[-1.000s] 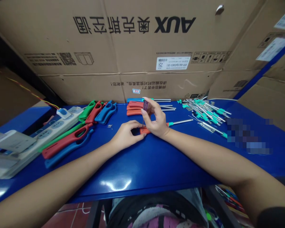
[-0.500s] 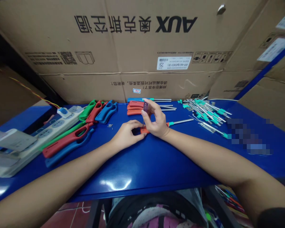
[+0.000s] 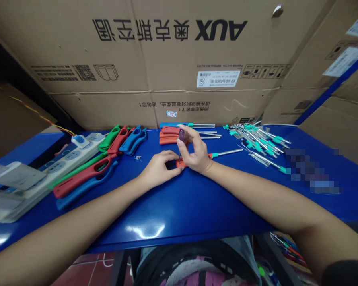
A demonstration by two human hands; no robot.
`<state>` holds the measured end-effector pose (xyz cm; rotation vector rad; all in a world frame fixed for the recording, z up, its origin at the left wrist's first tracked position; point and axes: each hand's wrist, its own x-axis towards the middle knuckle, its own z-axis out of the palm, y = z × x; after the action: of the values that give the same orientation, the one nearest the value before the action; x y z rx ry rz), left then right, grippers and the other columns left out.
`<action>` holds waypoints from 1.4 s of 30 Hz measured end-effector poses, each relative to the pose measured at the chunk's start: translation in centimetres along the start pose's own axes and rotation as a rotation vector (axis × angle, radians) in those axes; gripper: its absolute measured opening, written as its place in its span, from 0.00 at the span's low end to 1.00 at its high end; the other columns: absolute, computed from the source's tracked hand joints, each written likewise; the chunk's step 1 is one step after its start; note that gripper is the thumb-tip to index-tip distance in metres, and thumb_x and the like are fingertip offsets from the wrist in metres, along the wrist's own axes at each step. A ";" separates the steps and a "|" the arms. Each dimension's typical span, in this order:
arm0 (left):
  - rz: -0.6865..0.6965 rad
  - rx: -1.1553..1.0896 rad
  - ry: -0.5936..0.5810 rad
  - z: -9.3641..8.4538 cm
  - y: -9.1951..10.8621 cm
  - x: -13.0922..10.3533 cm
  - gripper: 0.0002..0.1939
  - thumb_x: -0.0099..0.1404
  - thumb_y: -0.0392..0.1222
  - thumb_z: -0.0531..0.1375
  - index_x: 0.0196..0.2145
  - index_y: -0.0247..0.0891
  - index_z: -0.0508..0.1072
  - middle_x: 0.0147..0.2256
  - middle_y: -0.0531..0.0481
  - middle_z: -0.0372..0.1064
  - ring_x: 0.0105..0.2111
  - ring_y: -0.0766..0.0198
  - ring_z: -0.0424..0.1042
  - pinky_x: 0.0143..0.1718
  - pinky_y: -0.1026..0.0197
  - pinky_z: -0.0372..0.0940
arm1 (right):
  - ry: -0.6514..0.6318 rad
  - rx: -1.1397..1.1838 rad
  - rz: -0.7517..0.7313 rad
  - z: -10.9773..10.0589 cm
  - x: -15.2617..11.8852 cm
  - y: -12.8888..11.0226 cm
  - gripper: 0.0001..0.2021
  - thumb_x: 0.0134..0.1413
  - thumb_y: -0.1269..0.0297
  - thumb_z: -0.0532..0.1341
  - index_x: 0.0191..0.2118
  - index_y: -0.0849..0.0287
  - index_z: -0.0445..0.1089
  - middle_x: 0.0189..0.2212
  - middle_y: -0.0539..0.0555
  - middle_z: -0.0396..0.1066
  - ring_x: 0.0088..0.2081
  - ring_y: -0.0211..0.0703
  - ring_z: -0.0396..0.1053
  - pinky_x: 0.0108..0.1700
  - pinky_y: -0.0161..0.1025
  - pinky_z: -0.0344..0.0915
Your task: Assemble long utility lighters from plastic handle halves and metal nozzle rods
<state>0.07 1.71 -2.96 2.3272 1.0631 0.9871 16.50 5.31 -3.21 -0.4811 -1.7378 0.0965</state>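
Note:
My right hand (image 3: 195,153) is closed around a small screwdriver (image 3: 181,136) with a dark purple handle, held upright. Its thin shaft points down onto the orange handle of a long-necked lighter (image 3: 180,163) lying on the blue table. With thumb and fingers, my left hand (image 3: 161,167) grips the left end of that handle. The lighter's metal tube (image 3: 231,152) with a teal collar sticks out to the right, past my right hand, which hides the middle of the handle. A few tiny screws (image 3: 137,157) lie left of my left hand.
Behind my hands lie several lighters (image 3: 170,140). Empty coloured handle shells (image 3: 83,176) rest at the left beside a white power strip (image 3: 59,163). Metal tubes with teal parts and wires (image 3: 259,139) are heaped at the right. A cardboard box (image 3: 167,59) stands along the back.
The screwdriver's handle has shifted very slightly, with the fingers of my right hand around it. My left hand and the lighter stay in place.

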 end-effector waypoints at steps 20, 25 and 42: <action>0.005 -0.002 -0.009 0.0 -0.2 0.0 0.09 0.60 0.40 0.65 0.39 0.39 0.80 0.44 0.45 0.79 0.46 0.52 0.77 0.53 0.50 0.69 | -0.091 -0.007 0.053 -0.2 0.3 -0.6 0.20 0.68 0.62 0.51 0.63 0.53 0.56 0.46 0.57 0.74 0.34 0.40 0.74 0.38 0.41 0.76; -0.014 -0.012 -0.010 0.0 0.2 0.0 0.10 0.61 0.42 0.65 0.41 0.39 0.80 0.43 0.45 0.79 0.46 0.52 0.77 0.52 0.51 0.69 | -0.039 -0.028 0.135 0.2 0.3 -0.1 0.20 0.64 0.59 0.58 0.59 0.53 0.57 0.34 0.51 0.70 0.25 0.37 0.67 0.26 0.38 0.71; -0.018 0.013 0.010 0.1 0.3 -0.1 0.10 0.61 0.41 0.66 0.40 0.36 0.80 0.42 0.43 0.79 0.44 0.54 0.77 0.50 0.52 0.70 | 0.045 0.000 0.074 -0.2 0.8 0.2 0.15 0.63 0.61 0.62 0.52 0.54 0.62 0.34 0.50 0.70 0.27 0.37 0.67 0.30 0.37 0.70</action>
<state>0.25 1.42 -2.83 2.3211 1.0962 0.9891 16.58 5.72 -2.45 -0.5439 -1.6762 0.1379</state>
